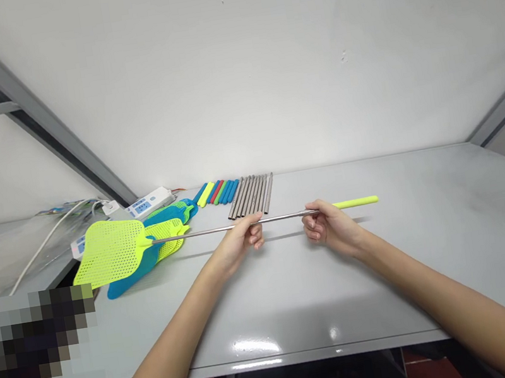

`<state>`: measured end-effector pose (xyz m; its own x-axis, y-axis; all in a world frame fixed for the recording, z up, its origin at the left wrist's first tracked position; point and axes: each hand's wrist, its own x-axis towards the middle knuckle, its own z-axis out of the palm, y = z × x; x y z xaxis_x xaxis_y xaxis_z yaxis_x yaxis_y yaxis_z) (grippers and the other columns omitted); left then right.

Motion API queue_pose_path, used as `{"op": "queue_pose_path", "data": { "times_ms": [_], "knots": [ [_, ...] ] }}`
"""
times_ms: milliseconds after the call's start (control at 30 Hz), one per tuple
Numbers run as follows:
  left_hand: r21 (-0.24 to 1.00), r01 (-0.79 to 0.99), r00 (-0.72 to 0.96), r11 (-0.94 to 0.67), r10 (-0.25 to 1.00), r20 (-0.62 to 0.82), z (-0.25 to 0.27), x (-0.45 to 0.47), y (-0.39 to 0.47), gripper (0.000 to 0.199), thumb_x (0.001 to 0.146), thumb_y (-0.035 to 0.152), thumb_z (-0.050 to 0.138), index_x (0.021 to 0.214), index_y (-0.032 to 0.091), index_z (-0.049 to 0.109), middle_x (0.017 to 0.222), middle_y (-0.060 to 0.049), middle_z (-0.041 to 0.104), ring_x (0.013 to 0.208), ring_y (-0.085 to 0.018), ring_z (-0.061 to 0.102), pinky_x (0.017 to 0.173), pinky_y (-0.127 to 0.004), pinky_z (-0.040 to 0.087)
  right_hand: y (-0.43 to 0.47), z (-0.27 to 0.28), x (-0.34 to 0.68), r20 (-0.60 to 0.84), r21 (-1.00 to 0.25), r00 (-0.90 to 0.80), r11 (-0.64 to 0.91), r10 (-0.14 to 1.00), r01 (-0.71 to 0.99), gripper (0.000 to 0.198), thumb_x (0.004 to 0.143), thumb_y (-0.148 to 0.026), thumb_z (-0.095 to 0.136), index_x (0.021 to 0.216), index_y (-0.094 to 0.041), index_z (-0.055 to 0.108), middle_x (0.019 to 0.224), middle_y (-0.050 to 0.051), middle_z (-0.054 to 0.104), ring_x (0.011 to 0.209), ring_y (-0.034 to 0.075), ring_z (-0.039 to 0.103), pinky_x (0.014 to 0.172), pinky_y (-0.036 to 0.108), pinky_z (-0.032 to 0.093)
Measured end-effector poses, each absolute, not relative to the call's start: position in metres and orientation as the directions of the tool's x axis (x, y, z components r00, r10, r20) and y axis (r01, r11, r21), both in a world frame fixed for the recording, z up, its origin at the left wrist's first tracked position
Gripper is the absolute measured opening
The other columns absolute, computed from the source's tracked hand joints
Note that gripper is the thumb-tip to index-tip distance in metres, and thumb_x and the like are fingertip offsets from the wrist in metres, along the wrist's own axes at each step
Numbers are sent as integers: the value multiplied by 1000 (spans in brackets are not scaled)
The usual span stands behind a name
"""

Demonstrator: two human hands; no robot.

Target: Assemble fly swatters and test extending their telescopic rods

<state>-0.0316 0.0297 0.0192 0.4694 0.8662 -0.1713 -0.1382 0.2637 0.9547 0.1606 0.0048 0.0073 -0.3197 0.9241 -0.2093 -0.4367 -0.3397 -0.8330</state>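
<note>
A fly swatter (pixel 112 253) with a yellow-green mesh head, a thin metal telescopic rod and a yellow-green handle (pixel 355 203) is stretched out level above the table. My left hand (pixel 244 238) pinches the rod near its middle, fingers curled. Closer to the handle, my right hand (pixel 328 228) grips the rod, thumb and index finger pressed on it. The swatter's head is at the left, over a heap of other swatter heads. Behind my left hand lies a row of metal tubes (pixel 248 196).
Blue, yellow, red and green handles (pixel 217 192) lie left of the tubes. Blue and yellow swatter heads (pixel 135 278) overlap at the left. A white power strip (pixel 152 203) with cables and a clear plastic bag (pixel 9 256) are farther left. A wall (pixel 288 81) stands behind the table (pixel 433 237).
</note>
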Motion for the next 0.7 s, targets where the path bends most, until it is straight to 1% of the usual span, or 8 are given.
{"op": "queue_pose_path", "data": {
  "times_ms": [67, 133, 200, 267, 400, 500, 600, 700],
  "knots": [
    [968, -96, 493, 230, 856, -154, 17, -28, 27, 34, 73, 33, 46, 47, 16, 33, 41, 6, 30, 39, -6, 34, 44, -21, 29, 3, 1, 154, -221, -816, -392, -389, 893, -427, 31, 72, -36, 40, 51, -15, 47, 42, -4, 31, 39, 8, 32, 44, 23, 25],
    [979, -55, 503, 197, 852, -143, 16, -26, 24, 34, 73, 34, 46, 47, 16, 34, 42, 6, 30, 39, -6, 35, 44, -21, 28, 0, -4, 148, -220, -797, -458, -429, 862, -425, 31, 74, -38, 37, 59, -15, 52, 43, -4, 32, 39, 8, 33, 44, 23, 25],
    [984, -24, 514, 179, 846, -142, 16, -24, 22, 34, 73, 35, 46, 47, 16, 35, 42, 6, 31, 40, -6, 35, 45, -21, 28, -3, -6, 144, -209, -787, -496, -446, 843, -426, 33, 74, -40, 36, 65, -15, 55, 44, -4, 34, 40, 8, 33, 44, 23, 25],
    [985, -2, 532, 173, 834, -145, 16, -21, 19, 34, 73, 36, 45, 48, 15, 37, 42, 5, 31, 41, -6, 35, 46, -21, 28, -6, -6, 141, -196, -792, -506, -440, 840, -423, 34, 75, -42, 37, 67, -14, 55, 45, -4, 36, 40, 7, 34, 44, 22, 26],
    [989, 23, 578, 149, 805, -135, 12, -14, 15, 34, 75, 40, 42, 55, 14, 47, 43, 5, 34, 40, -7, 34, 44, -21, 27, -9, -4, 138, -177, -815, -511, -416, 841, -403, 35, 75, -42, 37, 64, -14, 54, 44, -3, 38, 40, 8, 35, 44, 23, 26],
    [985, 26, 626, 168, 766, -147, 8, -10, 13, 37, 76, 41, 37, 59, 13, 53, 41, 4, 35, 40, -8, 35, 45, -22, 29, -11, -7, 136, -179, -792, -528, -440, 830, -423, 33, 74, -39, 37, 57, -14, 51, 44, -2, 38, 41, 9, 36, 45, 23, 27],
    [980, 16, 659, 197, 736, -158, 5, -9, 13, 40, 78, 39, 35, 51, 13, 51, 38, 3, 36, 40, -8, 37, 49, -23, 31, -12, -11, 134, -182, -756, -538, -467, 823, -459, 32, 73, -37, 35, 51, -16, 45, 43, -2, 37, 41, 9, 36, 45, 24, 27],
    [978, 9, 666, 210, 728, -162, 5, -9, 13, 44, 79, 39, 32, 46, 13, 48, 38, 1, 39, 41, -9, 39, 52, -24, 33, -12, -13, 132, -201, -750, -530, -477, 824, -457, 34, 73, -39, 36, 48, -16, 42, 42, -3, 36, 40, 9, 35, 44, 23, 27]
  ]
}}
